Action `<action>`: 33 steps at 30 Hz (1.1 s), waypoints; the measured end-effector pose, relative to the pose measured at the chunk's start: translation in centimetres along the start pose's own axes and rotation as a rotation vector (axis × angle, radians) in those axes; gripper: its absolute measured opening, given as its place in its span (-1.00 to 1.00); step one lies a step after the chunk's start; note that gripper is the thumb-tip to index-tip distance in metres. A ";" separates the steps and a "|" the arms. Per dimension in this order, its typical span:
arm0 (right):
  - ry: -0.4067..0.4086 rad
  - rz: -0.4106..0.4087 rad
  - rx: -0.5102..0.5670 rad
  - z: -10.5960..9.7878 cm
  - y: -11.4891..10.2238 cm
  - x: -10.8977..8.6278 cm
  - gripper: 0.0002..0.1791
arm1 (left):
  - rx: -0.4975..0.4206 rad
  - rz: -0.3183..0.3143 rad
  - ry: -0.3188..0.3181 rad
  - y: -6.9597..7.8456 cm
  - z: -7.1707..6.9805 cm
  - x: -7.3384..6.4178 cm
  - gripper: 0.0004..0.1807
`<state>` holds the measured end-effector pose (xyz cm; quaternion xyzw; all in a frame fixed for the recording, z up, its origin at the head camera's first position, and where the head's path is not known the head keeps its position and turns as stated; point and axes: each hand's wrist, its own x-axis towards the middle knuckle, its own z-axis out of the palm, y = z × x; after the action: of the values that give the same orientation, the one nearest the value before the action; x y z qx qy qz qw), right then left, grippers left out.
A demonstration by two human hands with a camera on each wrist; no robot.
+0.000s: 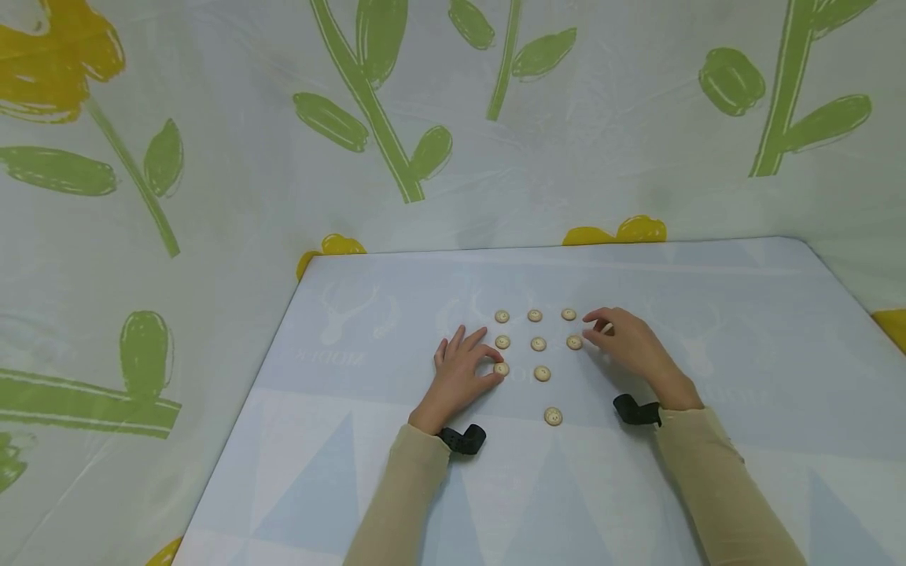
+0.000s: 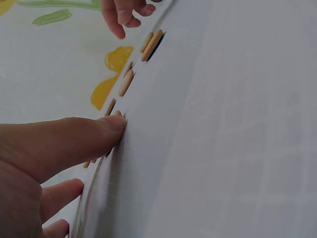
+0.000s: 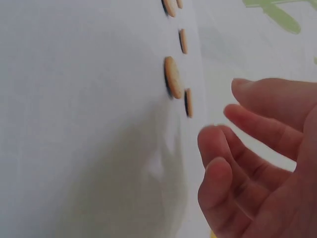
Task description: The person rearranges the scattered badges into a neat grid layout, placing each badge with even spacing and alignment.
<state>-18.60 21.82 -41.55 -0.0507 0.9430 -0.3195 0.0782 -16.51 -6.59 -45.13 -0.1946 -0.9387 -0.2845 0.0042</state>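
Several round beige buttons lie on the table in rows. My left hand (image 1: 460, 373) pinches the button at the left end of the third row (image 1: 501, 369) between thumb and index finger, its other fingers spread out. In the left wrist view the thumb (image 2: 106, 131) hides most of that button. To the right of the rows, my right hand (image 1: 626, 342) hovers with loosely bent fingers and nothing between them. Nearest to it is the right-end button of the second row (image 1: 574, 342), which the right wrist view shows apart from the fingertips.
Another button (image 1: 542, 373) sits to the right of the pinched one. A single button (image 1: 553, 416) lies nearer to me, below the rows. The pale blue patterned tablecloth (image 1: 304, 464) covers the table, and a flower-printed curtain (image 1: 241, 157) hangs behind and to the left.
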 end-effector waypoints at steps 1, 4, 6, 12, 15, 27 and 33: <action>-0.008 -0.003 0.007 -0.2 0.1 0.0 -0.63 | -0.001 -0.002 0.000 0.0 0.0 0.0 -0.86; -0.035 -0.025 0.014 -0.6 0.3 0.0 -0.62 | -0.001 -0.005 -0.004 0.0 0.0 0.0 -0.86; -0.051 -0.033 0.019 -0.7 0.4 0.1 -0.62 | -0.003 -0.009 -0.007 0.0 0.0 0.0 -0.86; -0.085 -0.072 0.029 -1.1 -0.2 -0.1 -0.64 | 0.001 -0.014 -0.011 0.1 0.0 -0.1 -0.85; -0.109 -0.098 0.033 -1.4 -0.6 -0.4 -0.64 | 0.006 -0.013 -0.012 0.1 0.0 -0.1 -0.85; -0.207 -0.171 0.050 -1.3 -1.5 -2.2 -0.70 | 0.023 -0.017 -0.020 0.1 0.0 0.0 -0.84; -0.302 -0.225 0.068 0.0 -2.0 -2.7 -0.73 | 0.013 -0.009 -0.012 0.1 -0.1 -0.1 -0.83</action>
<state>-15.83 20.62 -40.00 -0.2008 0.8976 -0.3465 0.1844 -16.40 -6.57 -44.99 -0.1921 -0.9414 -0.2771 -0.0016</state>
